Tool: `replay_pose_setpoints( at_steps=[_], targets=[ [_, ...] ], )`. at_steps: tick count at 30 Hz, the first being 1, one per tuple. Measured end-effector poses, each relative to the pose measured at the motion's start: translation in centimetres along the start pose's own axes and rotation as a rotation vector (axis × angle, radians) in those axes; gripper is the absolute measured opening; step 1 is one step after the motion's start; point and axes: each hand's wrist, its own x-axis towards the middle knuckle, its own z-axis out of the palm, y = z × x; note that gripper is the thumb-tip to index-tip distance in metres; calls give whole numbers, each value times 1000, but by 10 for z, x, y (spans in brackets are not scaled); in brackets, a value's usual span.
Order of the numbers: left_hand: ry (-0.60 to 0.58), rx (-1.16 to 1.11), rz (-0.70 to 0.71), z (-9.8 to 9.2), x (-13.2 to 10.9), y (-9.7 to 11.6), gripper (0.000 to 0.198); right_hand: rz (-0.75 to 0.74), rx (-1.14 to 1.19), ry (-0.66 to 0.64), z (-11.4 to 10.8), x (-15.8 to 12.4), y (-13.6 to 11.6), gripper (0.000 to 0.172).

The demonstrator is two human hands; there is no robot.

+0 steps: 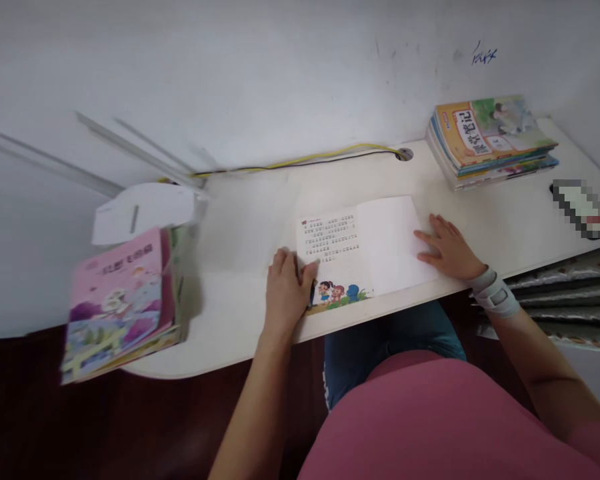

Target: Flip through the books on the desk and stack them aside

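An open book [337,270] lies flat on the white table in front of me. Its left page carries lines of print and cartoon children along the bottom; the right page looks blank. At the left edge rests my left hand [286,287], thumb on the page and fingers stretched out over the margin. My right hand [445,247] has its fingers spread, with the tips touching the right page's outer edge. A grey band is on the right wrist. Neither hand grips anything.
Books with a pink cover [117,293] are stacked at the table's left end, beside a white object [145,210]. Another book stack [495,133] stands at the back right, near a phone-like blurred item [583,207]. Yellow and black cables [300,160] run along the wall.
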Motion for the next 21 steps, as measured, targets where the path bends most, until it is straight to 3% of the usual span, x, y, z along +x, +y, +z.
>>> replay_pose_setpoints(
  at_steps=[6,13,21],
  targets=[
    [-9,26,52,-5,0,5,52,5,5,-40,-4,1,-2,57],
    [-2,60,27,-4,-1,10,56,22,14,-33,-8,0,-6,57],
    [-5,-1,65,-4,1,-2,50,-4,-20,12,-6,-1,-8,48]
  ],
)
